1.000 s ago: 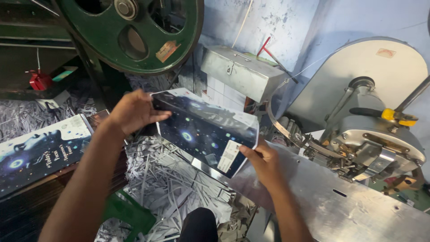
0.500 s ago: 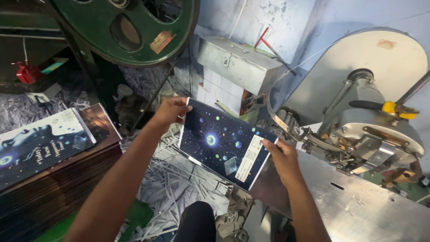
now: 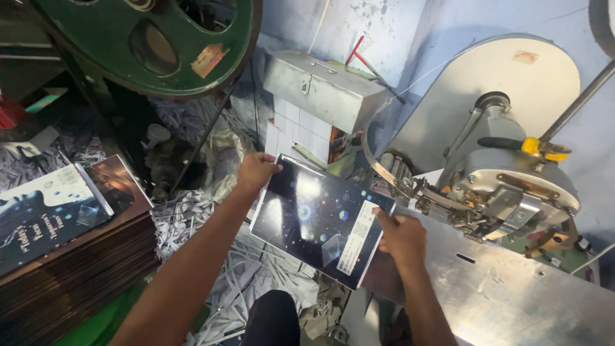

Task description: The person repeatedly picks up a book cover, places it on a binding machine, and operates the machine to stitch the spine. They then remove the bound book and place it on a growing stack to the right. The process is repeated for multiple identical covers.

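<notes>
I hold a dark glossy printed cover sheet (image 3: 314,218) with a starry pattern and a white label patch, tilted flat in front of me. My left hand (image 3: 255,172) grips its upper left corner. My right hand (image 3: 402,237) grips its right edge, thumb on top, just over the steel machine table (image 3: 512,301). The sheet's right end reaches the table's left edge, close to the machine's metal head (image 3: 506,192).
A stack of similar dark covers (image 3: 57,218) lies on a pile at the left. Shredded paper trimmings (image 3: 243,282) cover the floor. A large green flywheel (image 3: 154,38) hangs above left. A grey metal box (image 3: 323,90) sits behind the sheet.
Both hands carried the cover sheet rightward from beside the left stack toward the steel table. The view also swung to the right.
</notes>
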